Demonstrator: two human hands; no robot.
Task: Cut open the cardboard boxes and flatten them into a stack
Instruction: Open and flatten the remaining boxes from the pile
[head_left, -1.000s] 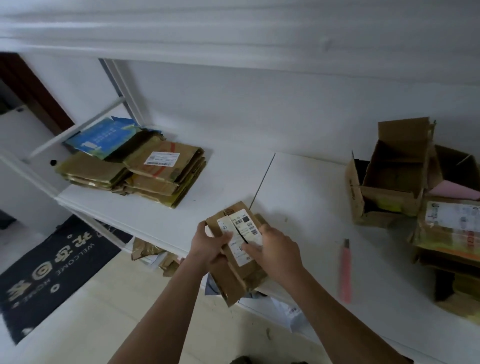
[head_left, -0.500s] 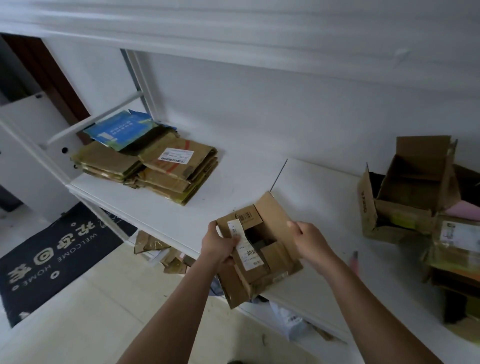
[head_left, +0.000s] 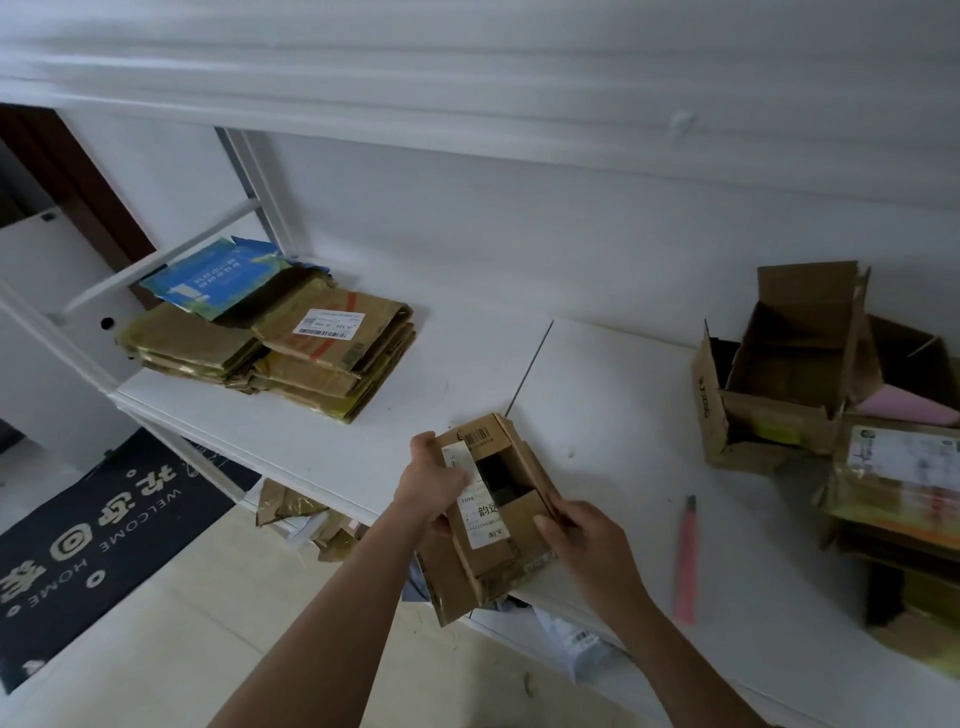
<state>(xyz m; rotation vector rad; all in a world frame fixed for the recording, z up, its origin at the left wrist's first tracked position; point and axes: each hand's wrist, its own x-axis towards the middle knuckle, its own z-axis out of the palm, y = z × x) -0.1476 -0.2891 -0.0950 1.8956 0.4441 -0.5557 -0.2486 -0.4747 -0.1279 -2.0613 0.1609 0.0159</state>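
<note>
The small cardboard box (head_left: 493, 512), closed with both halves of its shipping label (head_left: 475, 499) together 1.0 s ago, has been opened at the top; a dark gap is now exposed between its flaps. The right hand (head_left: 584, 538), raised off the box at the far flap 0.5 s ago, has been brought back down and is now pinched on the near right flap. The left hand (head_left: 431, 483) has been kept on the left side, over the label.

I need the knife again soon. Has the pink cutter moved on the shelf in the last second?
No. The pink cutter lies on the white shelf in the same spot below the open box; only the camera shifted.
</note>
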